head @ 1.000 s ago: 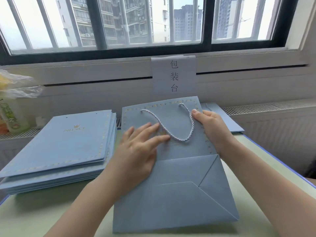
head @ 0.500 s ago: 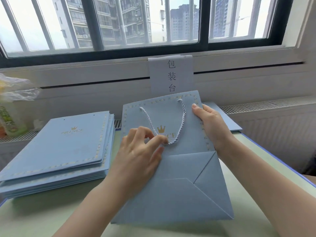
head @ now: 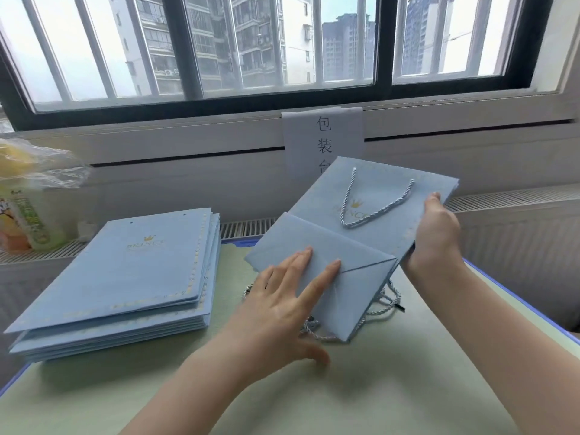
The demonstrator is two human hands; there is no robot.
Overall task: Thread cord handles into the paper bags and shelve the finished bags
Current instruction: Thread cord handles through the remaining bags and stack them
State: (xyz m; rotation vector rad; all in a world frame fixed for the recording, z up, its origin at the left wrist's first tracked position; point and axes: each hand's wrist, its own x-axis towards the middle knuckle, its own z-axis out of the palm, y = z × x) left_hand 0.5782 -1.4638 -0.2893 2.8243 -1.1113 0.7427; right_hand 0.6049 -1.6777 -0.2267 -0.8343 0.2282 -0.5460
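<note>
A flat light-blue paper bag (head: 370,215) with a gold crown logo is lifted off the table and turned to the right. A twisted grey-white cord handle (head: 373,211) hangs in a loop on its face. My right hand (head: 436,233) grips the bag's right edge. My left hand (head: 282,306) lies with straight fingers on the bag's folded bottom flap, thumb below the bag's edge. Loose cords (head: 386,304) lie on the table under the bag. A stack of flat blue bags (head: 125,277) without handles sits on the left.
The green table (head: 376,387) has a blue rim and ends at a radiator grille below the window. A paper sign (head: 323,136) hangs on the wall behind. A plastic-wrapped packet (head: 28,196) stands on the ledge at far left.
The bag has been lifted from flat on the table and swung to the right. My left hand left the cord loop and moved down to the bottom flap. Loose cords underneath are uncovered.
</note>
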